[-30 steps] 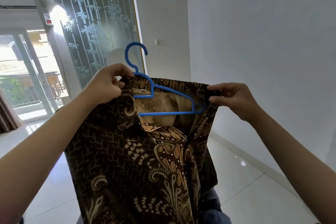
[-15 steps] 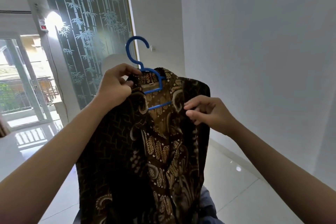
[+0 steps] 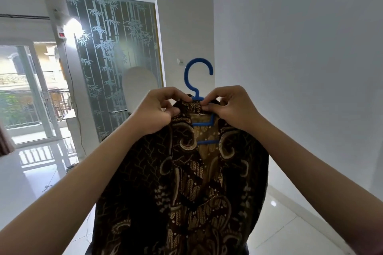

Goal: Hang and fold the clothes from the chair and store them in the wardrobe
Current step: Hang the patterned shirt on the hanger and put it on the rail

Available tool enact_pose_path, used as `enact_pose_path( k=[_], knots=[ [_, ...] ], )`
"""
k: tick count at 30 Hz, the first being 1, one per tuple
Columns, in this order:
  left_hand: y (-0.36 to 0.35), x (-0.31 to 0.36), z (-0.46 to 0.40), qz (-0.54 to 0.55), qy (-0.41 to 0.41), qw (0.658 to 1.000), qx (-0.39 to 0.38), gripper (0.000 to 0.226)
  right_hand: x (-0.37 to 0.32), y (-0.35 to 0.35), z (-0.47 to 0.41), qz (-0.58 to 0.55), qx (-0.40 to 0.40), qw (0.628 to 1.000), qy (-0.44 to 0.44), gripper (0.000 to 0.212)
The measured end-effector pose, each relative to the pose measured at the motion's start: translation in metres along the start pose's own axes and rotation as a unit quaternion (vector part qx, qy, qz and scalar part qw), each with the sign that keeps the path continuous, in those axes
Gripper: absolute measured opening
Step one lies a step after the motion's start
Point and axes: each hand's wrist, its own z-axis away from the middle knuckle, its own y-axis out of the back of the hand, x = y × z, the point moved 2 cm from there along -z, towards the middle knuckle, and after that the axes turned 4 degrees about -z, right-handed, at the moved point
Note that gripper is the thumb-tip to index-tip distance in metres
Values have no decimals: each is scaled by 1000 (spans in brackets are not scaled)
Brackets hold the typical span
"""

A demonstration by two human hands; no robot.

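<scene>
Head view, batik shirt (image 3: pixel 182 192) hanging lengthwise downward, blue hanger (image 3: pixel 198 80) hook up, left hand (image 3: pixel 156 112), right hand (image 3: pixel 233 107), each grip pinching collar

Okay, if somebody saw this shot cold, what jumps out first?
A dark brown batik shirt with gold swirls fills the centre, draped on a blue plastic hanger whose hook rises above it. The left hand and right hand both pinch its collar. Behind, left, stands a frosted bamboo-pattern glass door.

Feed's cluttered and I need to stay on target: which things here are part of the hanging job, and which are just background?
In the job: shirt, hanger, left hand and right hand pinching the collar.

Background: bamboo glass panel, sliding door, wall switch, cable.
</scene>
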Motion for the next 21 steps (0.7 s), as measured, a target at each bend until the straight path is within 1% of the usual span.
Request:
enact_pose_path(
  k=[4, 8, 11, 13, 15, 17, 19, 21],
  knots=[
    [13, -8, 12, -13, -4, 1000, -26, 39, -1, 6, -4, 10, 8, 1000, -12, 10],
    [25, -24, 26, -13, 6, 1000, -27, 37, 4, 9, -2, 26, 24, 999, -34, 10],
    [26, -31, 30, -2, 26, 1000, -14, 35, 1, -1, -1, 43, 27, 998, -34, 14],
    [27, -33, 29, 2, 37, 999, -3, 34, -5, -9, 1, 72, 48, 996, -6, 18],
    [29, -35, 29, 7, 43, 999, 2, 35, -14, -19, 6, 113, 93, 988, 57, 28],
    [30, -36, 29, 14, 45, 999, 4, 37, -24, -32, 13, 123, 115, 980, 110, 34],
    [32, -36, 29, 24, 49, 998, -3, 37, -30, -47, 18, 116, 97, 982, 113, 42],
    [34, -36, 30, 34, 49, 998, -13, 35, -31, -59, 21, 132, 72, 985, 81, 53]
  ],
)
